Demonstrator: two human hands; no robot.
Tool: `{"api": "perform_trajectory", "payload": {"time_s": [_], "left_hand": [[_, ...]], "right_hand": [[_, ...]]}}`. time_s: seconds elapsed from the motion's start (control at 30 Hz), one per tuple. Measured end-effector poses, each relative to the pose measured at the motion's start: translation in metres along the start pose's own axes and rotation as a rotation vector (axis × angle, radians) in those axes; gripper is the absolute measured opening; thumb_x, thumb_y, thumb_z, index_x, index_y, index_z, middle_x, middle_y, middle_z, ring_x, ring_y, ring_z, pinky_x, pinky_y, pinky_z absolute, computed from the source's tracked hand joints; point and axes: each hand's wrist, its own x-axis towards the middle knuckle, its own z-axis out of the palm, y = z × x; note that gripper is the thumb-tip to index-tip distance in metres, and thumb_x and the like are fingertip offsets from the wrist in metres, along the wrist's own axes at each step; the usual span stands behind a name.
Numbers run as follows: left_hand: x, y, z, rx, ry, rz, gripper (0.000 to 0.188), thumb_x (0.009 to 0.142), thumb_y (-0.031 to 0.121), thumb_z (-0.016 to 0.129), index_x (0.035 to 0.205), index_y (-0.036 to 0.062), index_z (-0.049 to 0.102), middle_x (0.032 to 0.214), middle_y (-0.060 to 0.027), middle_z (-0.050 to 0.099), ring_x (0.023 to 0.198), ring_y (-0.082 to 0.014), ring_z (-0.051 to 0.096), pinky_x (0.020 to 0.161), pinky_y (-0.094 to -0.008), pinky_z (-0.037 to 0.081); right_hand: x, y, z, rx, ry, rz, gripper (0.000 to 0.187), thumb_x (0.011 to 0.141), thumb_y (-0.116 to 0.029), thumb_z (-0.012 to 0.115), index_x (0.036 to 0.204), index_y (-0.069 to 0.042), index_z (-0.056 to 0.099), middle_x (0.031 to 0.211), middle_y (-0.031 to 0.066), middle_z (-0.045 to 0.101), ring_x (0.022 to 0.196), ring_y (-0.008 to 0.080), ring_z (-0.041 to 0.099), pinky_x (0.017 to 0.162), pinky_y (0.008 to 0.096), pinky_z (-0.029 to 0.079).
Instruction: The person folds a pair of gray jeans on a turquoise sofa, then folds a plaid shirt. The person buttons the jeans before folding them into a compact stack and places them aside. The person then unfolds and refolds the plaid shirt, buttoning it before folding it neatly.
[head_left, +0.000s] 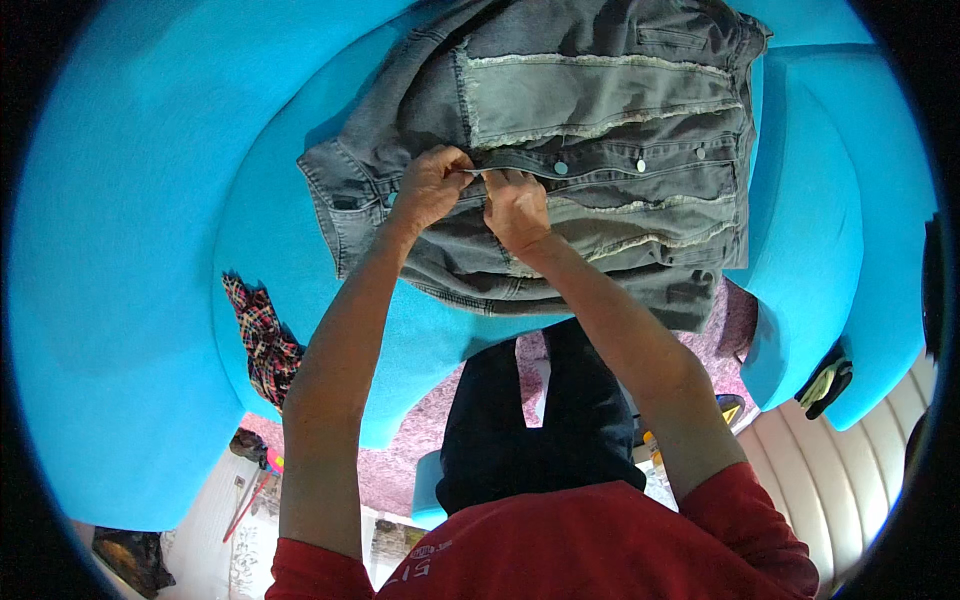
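A dark grey denim jacket (600, 90) with frayed patch panels lies spread on a bright blue sofa, its collar (335, 200) toward the left. Several metal buttons run along its front placket (600, 166). Near the upper end of that placket, my left hand (432, 185) pinches the fabric edge between thumb and fingers. Close beside it on the right, my right hand (517, 208) has its fingers curled on the same placket. The fingertips of both hands nearly meet, and whatever button lies under them is hidden.
The blue sofa (130, 250) curves around the jacket. A checked cloth (262, 340) lies on its left part. Pink carpet (410, 440) shows below. At the right are a dark and green item (826, 384) and a cream padded surface (830, 460). A dark bag (135, 560) sits lower left.
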Motion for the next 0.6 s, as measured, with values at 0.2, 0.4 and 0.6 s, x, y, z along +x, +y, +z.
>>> {"api": "perform_trajectory", "payload": {"time_s": [0.2, 0.4, 0.6], "left_hand": [[0.001, 0.011, -0.007, -0.186, -0.086, -0.135, 0.007, 0.086, 0.004, 0.062, 0.092, 0.0020, 0.062, 0.079, -0.0015, 0.061, 0.073, -0.0098, 0.054, 0.066, -0.0280, 0.044], [-0.003, 0.033, -0.013, -0.136, -0.056, -0.139, 0.010, 0.082, 0.005, 0.062, 0.092, 0.0017, 0.064, 0.082, -0.0039, 0.062, 0.077, -0.0121, 0.057, 0.068, -0.0288, 0.046], [-0.002, 0.005, 0.005, 0.037, 0.073, 0.176, 0.014, 0.075, 0.006, 0.066, 0.088, 0.0034, 0.068, 0.078, -0.0099, 0.065, 0.070, -0.0213, 0.062, 0.064, -0.0329, 0.049]], "right_hand": [[0.004, 0.005, -0.002, 0.094, -0.047, 0.045, 0.018, 0.071, 0.002, 0.065, 0.088, -0.002, 0.062, 0.075, 0.0183, 0.062, 0.063, 0.0346, 0.062, 0.053, 0.0426, 0.050], [-0.012, 0.001, -0.007, 0.185, 0.054, -0.023, 0.013, 0.076, 0.003, 0.063, 0.086, -0.003, 0.058, 0.077, 0.0160, 0.059, 0.071, 0.0350, 0.060, 0.059, 0.0429, 0.049], [-0.018, -0.006, -0.003, 0.171, 0.102, 0.058, 0.018, 0.073, 0.000, 0.064, 0.089, -0.004, 0.056, 0.079, 0.0145, 0.057, 0.073, 0.0355, 0.060, 0.061, 0.0431, 0.050]]}}
